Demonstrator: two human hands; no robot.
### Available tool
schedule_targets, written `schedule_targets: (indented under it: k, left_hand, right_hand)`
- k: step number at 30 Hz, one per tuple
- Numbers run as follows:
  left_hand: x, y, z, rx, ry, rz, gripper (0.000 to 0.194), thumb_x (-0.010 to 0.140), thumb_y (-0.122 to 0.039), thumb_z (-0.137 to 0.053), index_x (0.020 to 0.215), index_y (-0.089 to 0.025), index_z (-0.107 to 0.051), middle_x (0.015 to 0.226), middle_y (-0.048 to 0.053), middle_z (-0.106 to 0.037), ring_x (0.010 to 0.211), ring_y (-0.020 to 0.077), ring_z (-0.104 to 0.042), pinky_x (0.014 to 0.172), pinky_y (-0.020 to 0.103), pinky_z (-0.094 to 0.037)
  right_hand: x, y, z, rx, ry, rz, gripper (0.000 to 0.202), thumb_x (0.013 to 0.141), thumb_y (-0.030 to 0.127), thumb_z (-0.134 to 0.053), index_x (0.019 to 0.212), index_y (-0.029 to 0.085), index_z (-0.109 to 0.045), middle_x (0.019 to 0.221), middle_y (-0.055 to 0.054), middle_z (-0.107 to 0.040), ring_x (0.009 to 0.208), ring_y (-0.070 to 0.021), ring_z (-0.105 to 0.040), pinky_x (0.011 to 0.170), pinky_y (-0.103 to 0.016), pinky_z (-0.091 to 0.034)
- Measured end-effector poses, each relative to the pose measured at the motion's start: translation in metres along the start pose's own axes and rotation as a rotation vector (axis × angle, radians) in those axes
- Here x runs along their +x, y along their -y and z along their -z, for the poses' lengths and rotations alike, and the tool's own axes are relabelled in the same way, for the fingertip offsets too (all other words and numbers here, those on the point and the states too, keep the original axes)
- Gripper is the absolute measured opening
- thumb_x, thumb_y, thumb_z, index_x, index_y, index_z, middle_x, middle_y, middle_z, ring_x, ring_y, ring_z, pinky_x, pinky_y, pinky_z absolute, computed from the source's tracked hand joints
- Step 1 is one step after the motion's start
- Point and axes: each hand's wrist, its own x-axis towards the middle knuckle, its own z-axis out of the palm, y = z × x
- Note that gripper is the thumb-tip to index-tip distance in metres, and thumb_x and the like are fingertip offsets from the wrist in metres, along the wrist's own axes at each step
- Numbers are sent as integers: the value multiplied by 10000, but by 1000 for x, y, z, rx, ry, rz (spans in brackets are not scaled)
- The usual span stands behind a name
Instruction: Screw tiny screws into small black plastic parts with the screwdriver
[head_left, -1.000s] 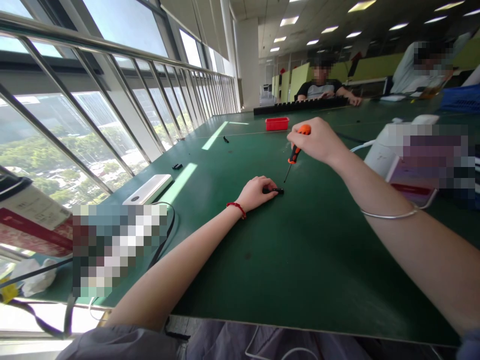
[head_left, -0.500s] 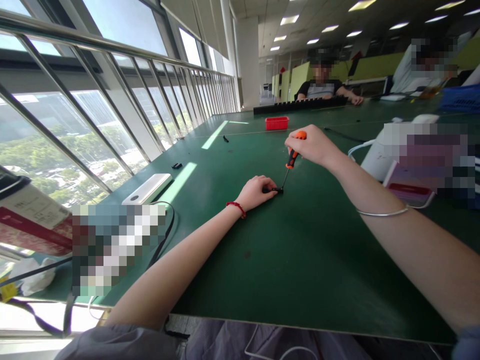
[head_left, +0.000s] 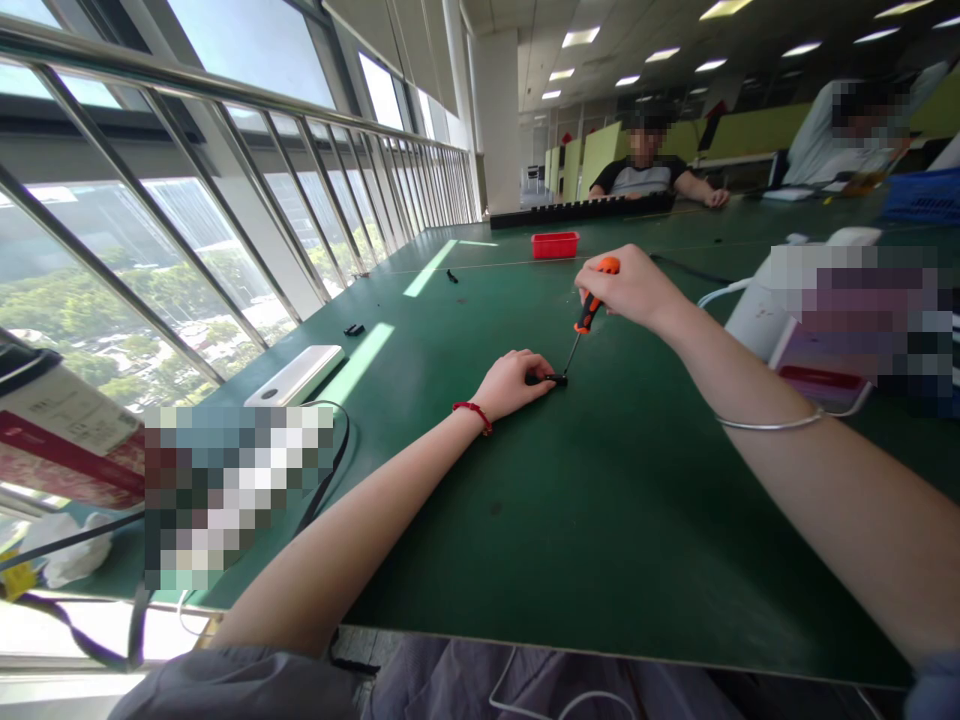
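Observation:
My left hand (head_left: 516,384) rests on the green table (head_left: 480,560), its fingers closed on a small black part (head_left: 558,380). Most of that part is hidden under the fingers, so its kind cannot be made out. My right hand (head_left: 628,285) is wrapped round the orange and black handle of a screwdriver (head_left: 586,314). The tool leans, with its thin metal shaft running down to the right end of the black part. Its tip appears to touch the part there.
A red bin (head_left: 555,245) stands beyond my hands, before a long black strip (head_left: 585,210) where another person (head_left: 637,180) sits. Left lie a white power bank-like box (head_left: 296,376) and small black pieces (head_left: 354,330). A metal railing (head_left: 300,130) borders the left side.
My right hand and the screwdriver handle have shifted very slightly to the right. The long black strip at the back has slid left. My left hand stays in place on the black part.

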Motion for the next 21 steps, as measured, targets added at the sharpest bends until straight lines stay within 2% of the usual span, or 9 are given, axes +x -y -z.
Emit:
schedule_targets:
  k: [5, 8, 10, 12, 15, 17, 19, 21]
  left_hand:
    - [0, 0, -1, 4, -4, 3, 115, 803, -272, -621, 838, -173, -666, 840, 25, -668, 837, 180, -595, 818, 316, -470]
    - [0, 2, -1, 4, -4, -2, 116, 804, -274, -618, 836, -172, -664, 841, 24, -668, 839, 180, -593, 808, 314, -468]
    - [0, 2, -1, 5, -7, -10, 127, 806, -282, -616, 841, -171, -666, 839, 25, -664, 834, 181, -591, 803, 316, -467]
    - [0, 3, -2, 6, -8, -14, 136, 808, -289, -614, 848, -172, -670, 835, 25, -659, 827, 180, -589, 800, 316, -467]
    - [0, 3, -1, 2, -4, -16, 144, 814, -289, -607, 872, -179, -678, 829, 22, -655, 826, 178, -589, 807, 314, -466]
    - [0, 2, -1, 2, -4, -25, 151, 818, -292, -604, 885, -181, -681, 823, 21, -654, 829, 179, -589, 817, 319, -463]
    - [0, 2, -1, 5, -7, -32, 155, 820, -297, -602, 886, -181, -682, 822, 22, -655, 830, 180, -589, 825, 324, -461]
    - [0, 1, -1, 6, -8, -28, 154, 823, -297, -600, 879, -181, -683, 824, 23, -656, 832, 180, -592, 831, 325, -461]
  right_hand:
    - [1, -2, -2, 21, 42, -35, 187, 703, 257, -501, 528, 192, -518, 487, 8, -430, 484, -120, -394, 503, -299, -330]
    - [2, -3, -1, 38, 81, -65, 141, 722, 279, -527, 607, 199, -511, 510, 26, -425, 457, -108, -384, 496, -296, -330]
    - [3, -3, 0, -3, 75, -46, 99, 706, 277, -576, 692, 207, -507, 552, 32, -451, 482, -113, -408, 514, -293, -338]
    - [4, -2, 3, -78, 65, 0, 150, 678, 258, -618, 761, 214, -502, 596, 31, -481, 533, -125, -438, 543, -291, -346]
    - [3, 0, 7, -154, 113, 58, 167, 677, 274, -642, 776, 218, -521, 629, 26, -514, 574, -134, -459, 573, -291, -349]
    - [2, 3, 10, -172, 146, 67, 166, 740, 364, -612, 730, 215, -540, 603, 21, -510, 558, -134, -451, 578, -298, -338]
    - [1, 6, 12, -188, 140, 49, 322, 830, 478, -499, 666, 206, -550, 562, 7, -489, 531, -134, -432, 574, -308, -321]
    - [0, 8, 13, -197, 118, 53, 429, 879, 507, -398, 631, 198, -561, 562, -9, -495, 526, -134, -427, 574, -314, -310]
